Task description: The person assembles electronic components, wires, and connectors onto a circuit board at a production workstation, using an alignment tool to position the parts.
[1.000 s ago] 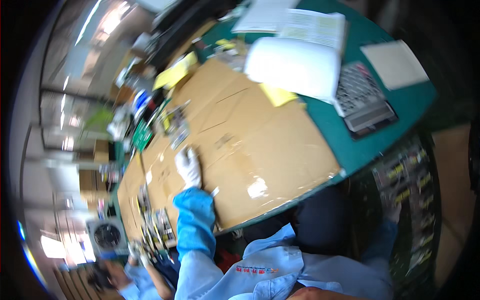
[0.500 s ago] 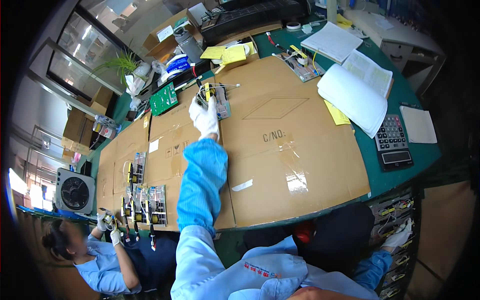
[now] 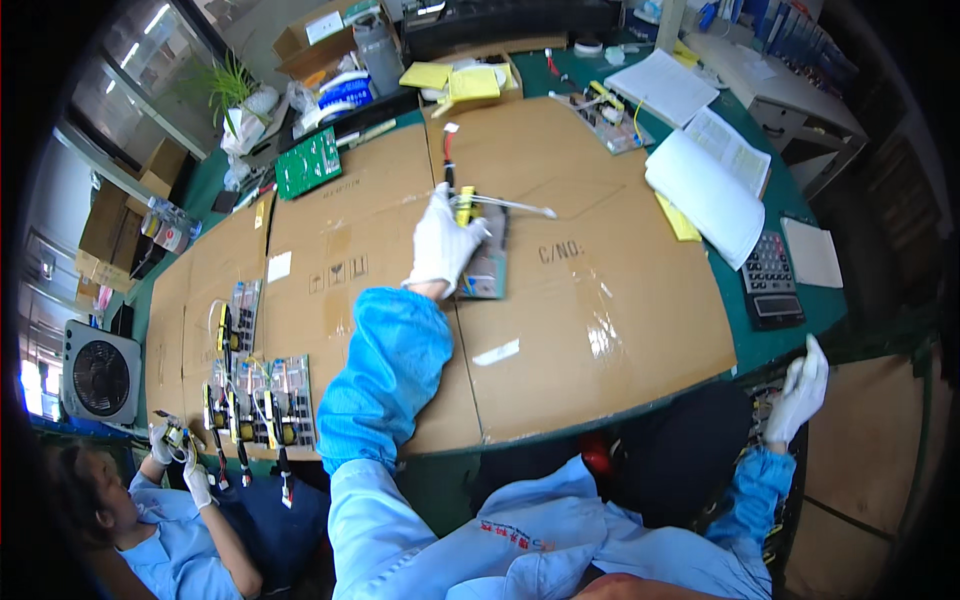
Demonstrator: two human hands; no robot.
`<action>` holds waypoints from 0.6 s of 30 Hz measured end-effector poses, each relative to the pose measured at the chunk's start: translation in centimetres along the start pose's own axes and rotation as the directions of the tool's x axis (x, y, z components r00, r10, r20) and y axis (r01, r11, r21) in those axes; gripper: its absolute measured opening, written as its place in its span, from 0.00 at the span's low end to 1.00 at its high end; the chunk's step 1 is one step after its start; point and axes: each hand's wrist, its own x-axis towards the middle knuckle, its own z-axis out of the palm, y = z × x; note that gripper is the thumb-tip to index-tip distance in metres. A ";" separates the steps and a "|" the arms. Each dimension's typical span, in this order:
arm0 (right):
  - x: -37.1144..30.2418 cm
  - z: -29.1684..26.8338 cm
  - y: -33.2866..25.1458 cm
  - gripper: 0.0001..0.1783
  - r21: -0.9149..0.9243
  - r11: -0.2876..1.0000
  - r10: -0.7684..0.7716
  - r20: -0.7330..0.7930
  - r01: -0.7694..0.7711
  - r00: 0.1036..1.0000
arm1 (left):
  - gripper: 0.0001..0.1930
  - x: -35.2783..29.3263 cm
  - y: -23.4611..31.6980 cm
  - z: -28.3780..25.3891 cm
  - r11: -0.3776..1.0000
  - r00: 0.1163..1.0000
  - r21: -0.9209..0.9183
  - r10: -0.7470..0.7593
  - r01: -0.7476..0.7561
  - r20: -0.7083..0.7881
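Observation:
My left hand (image 3: 445,240), in a white glove, is closed on a circuit board (image 3: 486,272) over the cardboard-covered table. This board carries a yellow-wrapped component, white leads pointing right and a red-and-black cable running toward the far side. Part of the board is hidden beneath my fingers. Beyond the table's near right corner, my gloved right hand (image 3: 800,395) is raised with its fingers stretched out and nothing in them. Beneath and beside it, more circuit boards (image 3: 765,395) show partly at the lower right.
Flattened cardboard (image 3: 590,300) covers much of the green table. Several wired boards (image 3: 260,405) lie at its near left, beside a co-worker (image 3: 150,510) handling a small wired part. A green board (image 3: 309,164), another board (image 3: 610,122), papers (image 3: 705,195), a calculator (image 3: 772,280) and a fan (image 3: 100,372) stand around.
My left hand has brought the circuit board nearer and to the right across the cardboard. My right hand has risen from the boards at the lower right, fingers extended. The head view has shifted slightly.

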 end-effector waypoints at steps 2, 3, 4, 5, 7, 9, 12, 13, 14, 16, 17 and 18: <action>1.2 1.9 -4.5 0.17 0.285 0.938 0.157 0.156 -0.196 0.975 | 0.46 -4.4 2.6 -0.5 0.998 0.995 -0.062 -0.014 0.020 0.094; 1.8 2.7 -6.4 0.16 0.377 0.902 0.128 0.240 -0.213 0.962 | 0.47 -6.2 3.6 -0.4 0.995 0.992 -0.097 -0.017 0.029 0.126; 2.2 3.1 -8.5 0.15 0.401 0.874 0.102 0.401 -0.275 0.910 | 0.48 -7.8 4.0 -0.1 0.990 0.991 -0.140 0.040 -0.022 0.125; 2.3 3.5 -9.9 0.14 0.404 0.848 0.081 0.539 -0.342 0.838 | 0.45 -9.2 5.8 -0.3 0.957 0.973 -0.284 0.016 0.052 0.230; 2.0 4.6 -11.9 0.14 0.332 0.816 -0.014 0.830 -0.474 0.557 | 0.43 -12.4 7.1 0.6 0.555 0.889 -0.808 0.247 0.197 0.386; 1.0 5.8 -13.7 0.11 0.356 0.893 -0.232 0.888 -0.276 0.396 | 0.44 -14.8 10.1 -1.6 0.555 0.770 -0.725 0.217 0.408 0.600; -1.0 7.8 -14.3 0.16 0.416 0.795 -0.600 0.643 0.441 0.475 | 0.36 -16.5 10.3 -2.0 0.390 0.719 -0.769 0.302 0.506 0.626; -1.4 7.9 -14.3 0.16 0.404 0.804 -0.588 0.650 0.437 0.481 | 0.36 -16.3 10.2 -2.5 0.388 0.709 -0.764 0.309 0.515 0.634; -1.6 8.1 -14.2 0.18 0.369 0.786 -0.608 0.603 0.495 0.516 | 0.33 -15.5 10.4 -3.2 0.405 0.680 -0.712 0.249 0.574 0.690; -1.6 8.1 -14.6 0.27 0.321 0.770 -0.622 0.571 0.552 0.536 | 0.29 -15.1 8.7 -3.1 0.478 0.765 -0.709 0.111 0.518 0.634; -1.8 8.0 -15.3 0.27 0.315 0.776 -0.614 0.573 0.546 0.542 | 0.27 -15.0 7.6 -3.0 0.510 0.823 -0.726 0.059 0.462 0.566; -1.9 8.0 -15.9 0.30 0.217 0.798 -0.544 0.660 0.562 0.518 | 0.26 -14.5 6.8 -3.0 0.549 0.839 -0.703 0.005 0.453 0.544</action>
